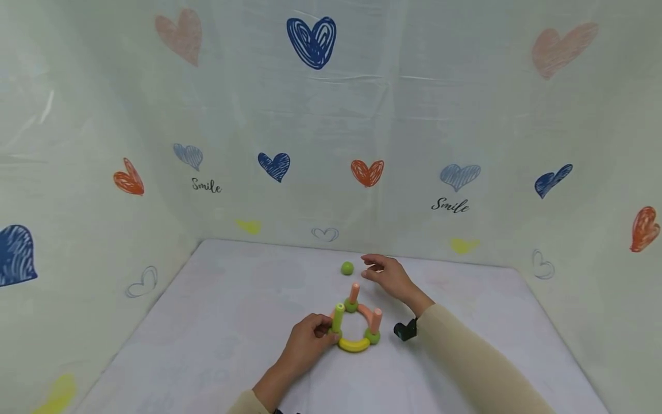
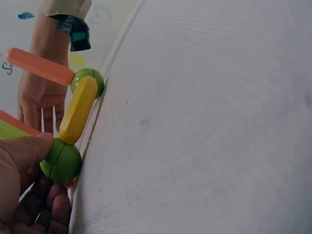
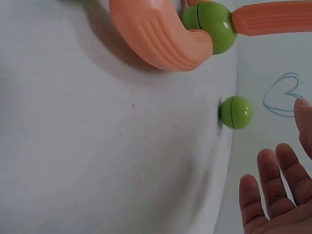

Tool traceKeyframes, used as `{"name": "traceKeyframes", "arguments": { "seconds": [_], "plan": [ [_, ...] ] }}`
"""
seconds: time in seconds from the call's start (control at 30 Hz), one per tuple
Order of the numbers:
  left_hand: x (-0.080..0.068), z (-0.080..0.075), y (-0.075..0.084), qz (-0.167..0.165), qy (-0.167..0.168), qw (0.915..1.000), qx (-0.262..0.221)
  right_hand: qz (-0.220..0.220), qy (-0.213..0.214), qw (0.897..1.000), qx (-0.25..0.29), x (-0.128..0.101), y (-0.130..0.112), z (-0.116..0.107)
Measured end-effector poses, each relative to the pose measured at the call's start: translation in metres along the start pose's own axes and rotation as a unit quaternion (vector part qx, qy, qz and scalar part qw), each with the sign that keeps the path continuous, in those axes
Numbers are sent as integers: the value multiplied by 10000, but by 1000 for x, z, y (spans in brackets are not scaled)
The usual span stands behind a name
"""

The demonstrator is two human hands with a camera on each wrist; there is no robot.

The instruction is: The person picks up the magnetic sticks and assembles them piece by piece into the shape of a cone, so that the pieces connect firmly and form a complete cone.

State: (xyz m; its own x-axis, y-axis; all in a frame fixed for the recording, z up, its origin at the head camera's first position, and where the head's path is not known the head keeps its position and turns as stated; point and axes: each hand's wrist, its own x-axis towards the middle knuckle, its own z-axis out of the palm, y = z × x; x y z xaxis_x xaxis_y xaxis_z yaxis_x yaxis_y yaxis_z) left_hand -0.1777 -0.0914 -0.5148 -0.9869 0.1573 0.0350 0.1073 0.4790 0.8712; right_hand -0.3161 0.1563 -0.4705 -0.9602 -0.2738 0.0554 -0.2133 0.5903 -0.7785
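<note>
A toy ring of curved rods and green balls sits on the table, with an orange curved rod (image 1: pixel 365 312) and a yellow curved rod (image 1: pixel 354 345) in it. Upright from its balls stand a lime rod (image 1: pixel 338 318) and two orange rods, one at the back (image 1: pixel 354 293) and one at the right (image 1: pixel 376 320). My left hand (image 1: pixel 310 339) pinches the ring's left green ball (image 2: pixel 62 162) between thumb and fingers. Beyond the ring lies a loose green ball (image 1: pixel 347 268). Just right of it, my right hand (image 1: pixel 387 276) hovers with fingers spread, holding nothing.
A white cloth covers the table (image 1: pixel 248 299). Pale sheeting printed with hearts (image 1: pixel 274 167) rises behind it and along both sides. A dark wrist device (image 1: pixel 405 330) is strapped at my right sleeve (image 1: pixel 465 356).
</note>
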Motion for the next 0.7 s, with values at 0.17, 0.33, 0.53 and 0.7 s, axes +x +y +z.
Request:
{"name": "traceKeyframes", "arguments": {
  "seconds": [0.17, 0.33, 0.53, 0.7],
  "plan": [
    [-1, -2, 1, 85, 25, 10000, 2, -172, -83, 9996, 220, 17, -2, 8],
    [-2, -1, -1, 190, 33, 9998, -7, -117, -100, 9991, 399, 27, 0, 15],
    [-2, 0, -5, 170, 25, 9998, 49, -14, -235, 9984, 512, 39, 8, 23],
    [0, 1, -8, 129, 66, 9999, 38, 39, -294, 9992, 285, 47, 13, 31]
  ]
}}
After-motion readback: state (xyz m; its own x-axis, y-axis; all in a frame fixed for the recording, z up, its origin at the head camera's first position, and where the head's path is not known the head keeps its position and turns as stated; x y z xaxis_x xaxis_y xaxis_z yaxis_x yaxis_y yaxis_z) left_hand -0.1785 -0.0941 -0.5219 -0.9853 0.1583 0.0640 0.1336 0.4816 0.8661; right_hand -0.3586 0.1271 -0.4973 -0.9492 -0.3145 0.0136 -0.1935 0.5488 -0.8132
